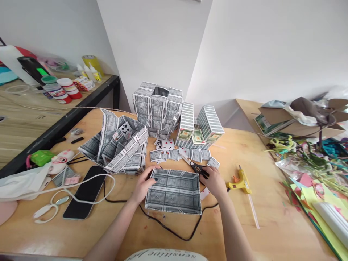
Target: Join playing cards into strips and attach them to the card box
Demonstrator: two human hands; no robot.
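Note:
An open, shallow box built of playing cards (174, 195), grey backs showing, sits on the table in front of me. My left hand (143, 185) grips its left end, the thumb over the rim and the fingers outside. At the box's right end, my right hand (215, 183) has its fingers closed on the black handles of a pair of scissors (198, 168). The blades point away to the left, over loose cards. Cut card pieces (196, 155) and face-up cards (166, 144) lie just beyond the box. To the right rests a yellow glue gun (243, 182) with a clear glue stick.
Behind stand a tall card structure (159, 108), a tilted card bin (122, 145) and stacked card packs (209, 123). A phone (85, 192) and white cable lie left. A black cord (174, 232) loops before the box. Craft scraps (307, 159) crowd the right.

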